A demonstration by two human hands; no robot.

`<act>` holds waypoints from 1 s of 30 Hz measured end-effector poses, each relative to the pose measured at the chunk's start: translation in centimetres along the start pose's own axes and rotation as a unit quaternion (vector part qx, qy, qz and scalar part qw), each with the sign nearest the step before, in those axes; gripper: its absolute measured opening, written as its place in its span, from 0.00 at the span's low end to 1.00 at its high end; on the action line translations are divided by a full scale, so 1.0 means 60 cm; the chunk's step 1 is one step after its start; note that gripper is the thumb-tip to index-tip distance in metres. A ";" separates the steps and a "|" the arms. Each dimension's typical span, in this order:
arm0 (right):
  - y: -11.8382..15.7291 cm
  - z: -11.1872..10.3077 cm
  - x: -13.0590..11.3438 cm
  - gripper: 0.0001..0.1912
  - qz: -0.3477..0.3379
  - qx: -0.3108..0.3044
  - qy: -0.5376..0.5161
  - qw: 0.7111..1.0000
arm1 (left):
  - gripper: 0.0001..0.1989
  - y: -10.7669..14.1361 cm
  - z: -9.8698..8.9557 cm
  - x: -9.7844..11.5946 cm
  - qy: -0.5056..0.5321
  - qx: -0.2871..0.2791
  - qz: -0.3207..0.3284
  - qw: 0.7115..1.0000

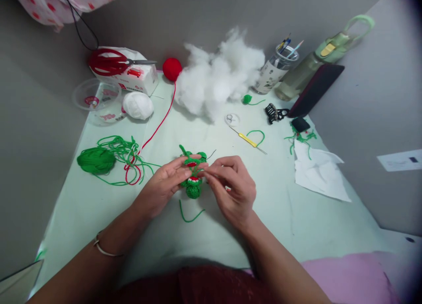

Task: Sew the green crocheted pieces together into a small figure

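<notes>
Between my hands is a small green crocheted toy (pixel 193 191) with red and white parts showing at its middle. My left hand (pixel 168 178) grips it from the left, thumb and fingers closed on its side. At its right side my right hand (pixel 234 185) has thumb and fingertips pinched together; what lies in the pinch is too small to make out. A short dark strand sticks out at the toy's upper right. Below the toy a loose piece of green yarn (pixel 189 221) lies curved on the table.
Green yarn (pixel 96 160) lies tangled at left. Behind are a white yarn ball (pixel 138 105), red yarn ball (pixel 172 69), red scissors (pixel 108 62) on a box and white stuffing (pixel 219 75). A yellow-handled crochet hook (pixel 247 140), bottle (pixel 296 75) and white paper (pixel 316 172) are rightward.
</notes>
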State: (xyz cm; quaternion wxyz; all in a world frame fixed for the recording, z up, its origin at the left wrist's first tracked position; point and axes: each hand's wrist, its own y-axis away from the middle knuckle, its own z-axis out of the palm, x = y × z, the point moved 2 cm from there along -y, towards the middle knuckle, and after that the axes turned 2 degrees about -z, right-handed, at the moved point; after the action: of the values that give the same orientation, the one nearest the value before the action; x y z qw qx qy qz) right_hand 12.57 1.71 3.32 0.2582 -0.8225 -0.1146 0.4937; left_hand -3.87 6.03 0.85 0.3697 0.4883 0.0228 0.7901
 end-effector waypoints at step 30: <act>-0.034 -0.038 0.045 0.07 0.276 0.071 -0.075 0.956 | 0.34 0.000 0.006 -0.001 -0.028 -0.009 0.023 0.999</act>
State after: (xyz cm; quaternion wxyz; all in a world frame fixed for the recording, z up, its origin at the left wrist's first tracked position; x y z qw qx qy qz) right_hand 16.01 3.93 3.26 0.1602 -0.7625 0.1334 0.6125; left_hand -3.59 5.86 0.99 0.3563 0.5075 -0.0054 0.7845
